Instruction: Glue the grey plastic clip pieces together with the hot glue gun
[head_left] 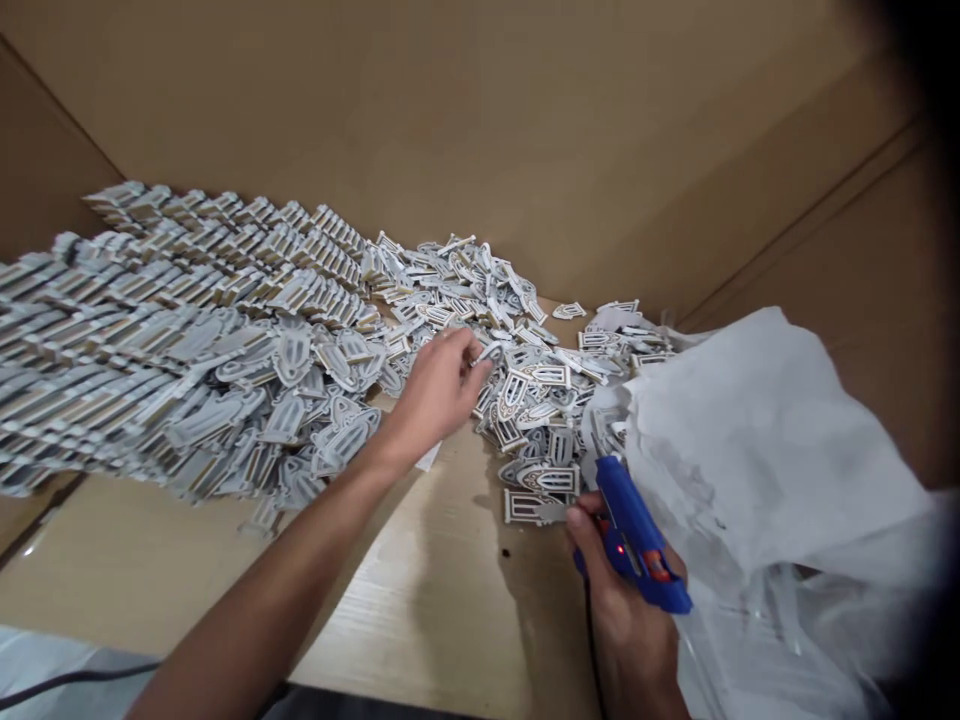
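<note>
My left hand (442, 385) reaches into the middle of a loose heap of small white cut-out pieces (544, 400), its thumb and fingertips closed on one pale piece (491, 350). At the lower right my right hand (626, 600) is wrapped round a blue glue gun (634, 535) with a small red light glowing on its side. The gun's front end points up and left, close to the heap's right part. Left of my left hand, several rows of stacked white pieces (150, 310) lean against each other.
Cardboard walls (480, 120) rise behind and at both sides. White sheets (772, 430) lie crumpled at the right over clear plastic. Bare wooden tabletop (450, 590) shows in front. A dark cable (82, 677) crosses the lower left; another hangs below the glue gun.
</note>
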